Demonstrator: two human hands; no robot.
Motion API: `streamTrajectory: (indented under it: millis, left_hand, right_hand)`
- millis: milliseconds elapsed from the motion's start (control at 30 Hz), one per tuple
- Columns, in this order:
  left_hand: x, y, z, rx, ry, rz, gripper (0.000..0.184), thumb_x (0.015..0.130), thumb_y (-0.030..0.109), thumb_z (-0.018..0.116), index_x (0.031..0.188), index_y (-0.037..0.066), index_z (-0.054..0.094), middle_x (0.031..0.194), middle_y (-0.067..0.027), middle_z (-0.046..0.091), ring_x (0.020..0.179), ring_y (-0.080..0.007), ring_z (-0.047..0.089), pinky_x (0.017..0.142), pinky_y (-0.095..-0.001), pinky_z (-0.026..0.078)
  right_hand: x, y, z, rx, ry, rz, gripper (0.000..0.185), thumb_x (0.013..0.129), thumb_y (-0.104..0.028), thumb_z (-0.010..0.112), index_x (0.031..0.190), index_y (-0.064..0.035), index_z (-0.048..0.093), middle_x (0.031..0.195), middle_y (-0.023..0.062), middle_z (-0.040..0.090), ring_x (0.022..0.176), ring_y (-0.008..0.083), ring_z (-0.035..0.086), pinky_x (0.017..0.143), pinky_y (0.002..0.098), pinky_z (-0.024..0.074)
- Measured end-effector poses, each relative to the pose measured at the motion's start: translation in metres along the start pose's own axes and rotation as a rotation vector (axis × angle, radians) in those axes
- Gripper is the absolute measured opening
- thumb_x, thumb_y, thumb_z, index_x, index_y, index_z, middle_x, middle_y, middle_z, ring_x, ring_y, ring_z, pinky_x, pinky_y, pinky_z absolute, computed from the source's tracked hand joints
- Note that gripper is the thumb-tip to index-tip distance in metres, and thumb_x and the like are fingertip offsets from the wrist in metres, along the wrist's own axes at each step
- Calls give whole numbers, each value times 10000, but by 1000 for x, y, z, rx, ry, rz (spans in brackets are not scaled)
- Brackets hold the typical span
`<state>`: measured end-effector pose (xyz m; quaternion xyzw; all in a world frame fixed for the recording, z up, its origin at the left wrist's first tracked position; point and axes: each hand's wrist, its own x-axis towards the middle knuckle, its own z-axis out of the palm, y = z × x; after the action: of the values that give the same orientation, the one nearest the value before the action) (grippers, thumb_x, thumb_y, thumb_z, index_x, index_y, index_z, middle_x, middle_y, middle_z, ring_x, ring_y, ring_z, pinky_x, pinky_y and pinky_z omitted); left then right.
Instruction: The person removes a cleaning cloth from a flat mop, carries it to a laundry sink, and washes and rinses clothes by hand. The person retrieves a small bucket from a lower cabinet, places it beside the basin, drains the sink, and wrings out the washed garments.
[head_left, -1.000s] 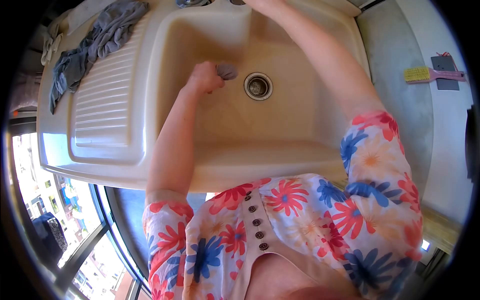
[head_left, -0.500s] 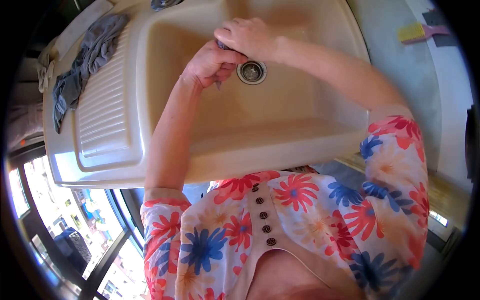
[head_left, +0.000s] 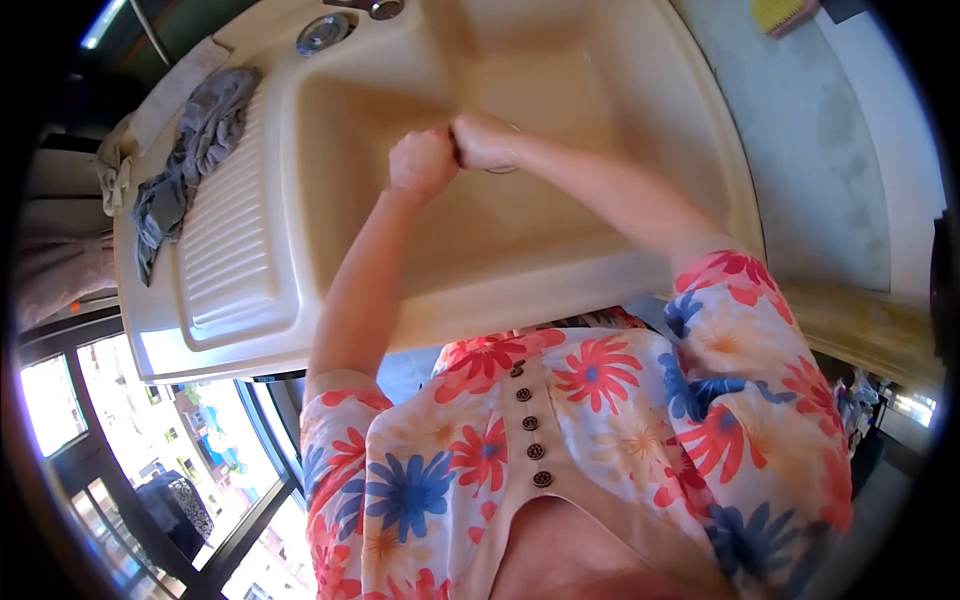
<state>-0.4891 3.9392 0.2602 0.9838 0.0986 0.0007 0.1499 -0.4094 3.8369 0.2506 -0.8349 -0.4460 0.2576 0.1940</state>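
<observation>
My left hand (head_left: 423, 162) and my right hand (head_left: 484, 140) are closed in fists, pressed side by side over the beige sink basin (head_left: 530, 225). Both grip a small dark grey cloth (head_left: 456, 150). Only a thin strip of it shows between the fists; the rest is hidden by my fingers. Just beyond the right wrist, the round metal drain (head_left: 503, 169) is partly covered by the hand and forearm.
Crumpled grey cloths (head_left: 205, 125) lie along the ribbed drainboard (head_left: 228, 245) on the left. A metal tap base (head_left: 385, 8) and a round metal knob (head_left: 323, 35) sit at the back rim. A yellow-bristled brush (head_left: 783, 14) rests on the right counter.
Both fists have come lower, nearer my body, and turned so their backs face up, the cloth now mostly hidden between them. The view has shifted, showing more of the sink's back.
</observation>
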Motion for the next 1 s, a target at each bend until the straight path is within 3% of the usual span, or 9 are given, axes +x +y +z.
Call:
streamTrajectory:
  millis: [67, 167, 333, 467, 567, 733, 800, 900, 1000]
  left_hand:
    - [0, 7, -6, 2, 2, 19, 240, 634, 189, 644, 839, 82, 582, 784, -146, 621, 748, -320, 603, 664, -421, 487]
    - [2, 5, -19, -79, 21, 37, 318, 627, 187, 656, 908, 82, 549, 827, -162, 611, 790, -330, 592, 687, -416, 479]
    - [-2, 0, -33, -409, 2, 54, 397, 628, 204, 683, 970, 54, 549, 839, -149, 611, 783, -305, 596, 690, -379, 475]
    - [1, -14, -38, -1099, -166, -44, 302, 723, 180, 663, 964, 29, 563, 679, 4, 521, 507, -54, 403, 443, -184, 306]
    - [4, -23, -40, -1224, -275, -169, 286, 748, 212, 642, 955, 22, 586, 638, 10, 497, 485, -53, 388, 422, -193, 288]
    - [9, -37, -37, -1303, -65, -324, 250, 697, 201, 651, 848, 9, 602, 697, -54, 581, 566, -112, 519, 501, -231, 404]
    - [7, -43, -43, -1392, 33, -347, 274, 637, 191, 644, 835, 4, 606, 731, -92, 604, 638, -155, 579, 568, -259, 454]
    - [11, -65, -40, -810, 7, -454, 378, 581, 232, 665, 875, 3, 601, 783, -117, 617, 723, -195, 603, 650, -290, 470]
    - [11, -66, -40, -516, 39, -415, 458, 537, 271, 674, 899, 0, 600, 835, -171, 619, 823, -275, 601, 740, -321, 472]
  right_hand:
    - [-6, 16, -2, 159, -1, -106, 262, 663, -144, 613, 893, -18, 589, 871, 118, 625, 710, 213, 604, 598, 329, 479]
    - [-33, 4, -43, 557, -194, 129, 328, 692, -185, 656, 977, -52, 561, 842, 44, 615, 682, 122, 582, 544, 254, 466]
    - [-33, 17, -64, 852, -75, 118, 311, 745, -188, 635, 1021, -82, 538, 898, -1, 577, 741, 86, 545, 594, 224, 467]
    - [-27, 32, -72, 884, 60, 51, 274, 755, -161, 624, 1001, -76, 541, 915, 5, 569, 824, 102, 539, 644, 250, 472]
    - [-23, 46, -66, 897, 31, 50, 259, 759, -158, 620, 992, -78, 541, 900, 4, 572, 827, 107, 542, 656, 249, 470]
    - [-23, 50, -47, 947, -1, 164, 172, 732, -120, 625, 890, -60, 593, 784, 12, 600, 709, 105, 560, 577, 255, 457]
    - [-11, 58, -35, 618, 40, 141, 146, 745, -127, 606, 868, -49, 601, 765, 35, 612, 693, 122, 568, 587, 269, 464]
    - [30, 38, -23, 450, 259, -107, 127, 762, -133, 564, 832, -39, 613, 728, 82, 620, 675, 151, 581, 615, 291, 470]
    - [74, -29, -35, 253, 433, -320, 149, 775, -145, 517, 852, -57, 610, 790, 164, 605, 733, 305, 592, 659, 359, 469]
